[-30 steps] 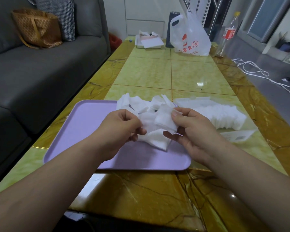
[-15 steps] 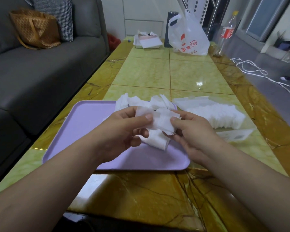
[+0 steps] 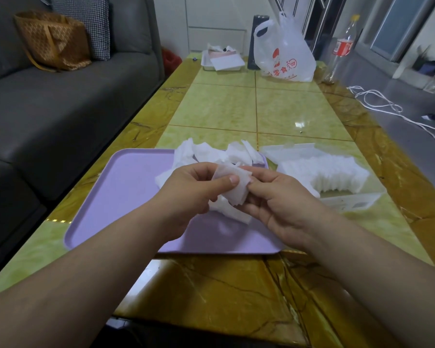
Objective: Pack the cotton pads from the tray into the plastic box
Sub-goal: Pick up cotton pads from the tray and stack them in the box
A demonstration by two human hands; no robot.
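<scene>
We look down on a green-and-amber marble table where our left hand and right hand meet at centre frame, above the near right part of a lilac tray. Both hands have hold of the same small bundle of cotton pads. The left thumb lies across its front with the fingers curled behind, and the right hand's fingers pinch it from the right side. More loose pads lie heaped at the tray's far right corner and under the hands. Just right of the tray, the clear plastic box holds a packed row of pads standing on edge. A label on its near wall is too small to read. At upper centre-right, a white carrier bag carries red print in which we can read the characters 零食. Beside it, a clear bottle wears a red label whose writing is blurred. A grey sofa with a tan woven bag fills the upper left.
</scene>
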